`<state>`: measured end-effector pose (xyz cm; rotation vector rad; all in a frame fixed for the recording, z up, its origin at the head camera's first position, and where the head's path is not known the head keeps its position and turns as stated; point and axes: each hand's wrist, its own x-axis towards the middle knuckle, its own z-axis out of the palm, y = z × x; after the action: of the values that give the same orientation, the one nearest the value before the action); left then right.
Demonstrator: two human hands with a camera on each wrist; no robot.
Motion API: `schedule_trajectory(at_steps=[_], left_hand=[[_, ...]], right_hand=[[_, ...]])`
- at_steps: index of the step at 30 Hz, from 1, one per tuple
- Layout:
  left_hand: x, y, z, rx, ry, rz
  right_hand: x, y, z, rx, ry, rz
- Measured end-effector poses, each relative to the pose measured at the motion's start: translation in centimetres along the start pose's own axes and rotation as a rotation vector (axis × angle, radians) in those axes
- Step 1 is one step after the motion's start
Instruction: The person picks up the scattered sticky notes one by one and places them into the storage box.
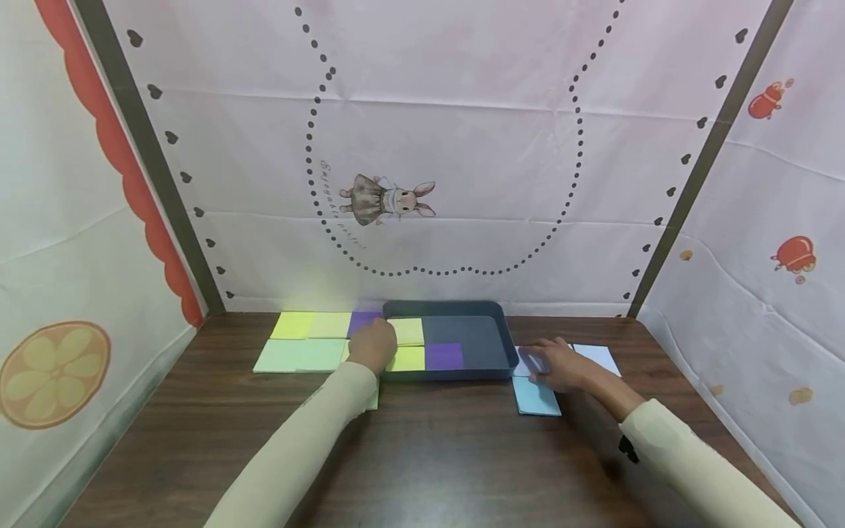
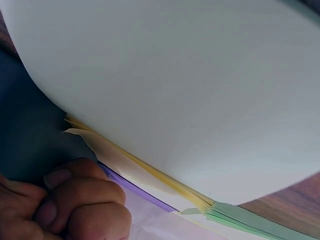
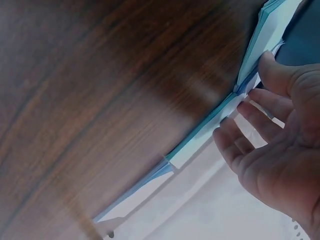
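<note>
A dark blue-grey tray (image 1: 502, 337) sits mid-table and holds two yellow notes (image 1: 408, 331) and a purple note (image 1: 444, 356). My left hand (image 1: 372, 345) is at the tray's left rim with its fingers (image 2: 75, 205) curled. It grips a pale green sheet (image 2: 190, 90) that bends back under the wrist. Below that sheet lie the edges of yellow, purple and green pads (image 2: 200, 202). Right of the tray, my right hand (image 1: 551, 364) lies on light blue pads (image 1: 536, 400). Its fingers (image 3: 250, 112) are nearly straight, and they touch the edge of the blue sheets (image 3: 210, 130) together with the thumb.
Yellow, pale green and purple pads (image 1: 300, 341) lie in rows left of the tray. A white-blue pad (image 1: 597, 357) lies beyond my right hand. Printed fabric walls (image 1: 462, 147) close in the back and both sides. The brown wooden tabletop (image 1: 436, 455) runs towards me.
</note>
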<state>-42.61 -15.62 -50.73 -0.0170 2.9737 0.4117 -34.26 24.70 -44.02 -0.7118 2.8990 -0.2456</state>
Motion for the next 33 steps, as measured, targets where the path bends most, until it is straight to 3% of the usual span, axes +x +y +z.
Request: schedule_trajectory(at_steps=[5,6,8,12,13,18,27,33], left_hand=[[-0.1,0.0,0.0,0.002,0.02,0.004],[-0.1,0.0,0.0,0.004,0.022,0.004],[-0.1,0.0,-0.1,0.008,0.025,0.006],[-0.1,-0.1,0.0,0.022,0.025,0.014],[-0.1,-0.1,0.0,0.022,0.023,0.014],[0.0,-0.1,0.2,0.018,0.014,0.007],[0.1,-0.1,0.4,0.028,0.017,0.006],[0.2,-0.1,0.2,0.008,0.021,0.005]], right_hand=[[0.5,0.3,-0.4,-0.004,-0.013,0.005],[1.3,2.0,0.6,0.004,0.001,-0.038],[1.6,2.2,0.3,0.01,-0.006,-0.043],[2.2,2.2,-0.3,0.053,-0.024,-0.014],[1.7,0.6,-1.5,0.064,-0.044,0.037],[2.4,0.9,-1.8,0.159,-0.055,0.081],[3.3,1.8,-1.9,0.198,0.041,0.042],[2.9,2.4,-3.4,0.236,0.095,0.032]])
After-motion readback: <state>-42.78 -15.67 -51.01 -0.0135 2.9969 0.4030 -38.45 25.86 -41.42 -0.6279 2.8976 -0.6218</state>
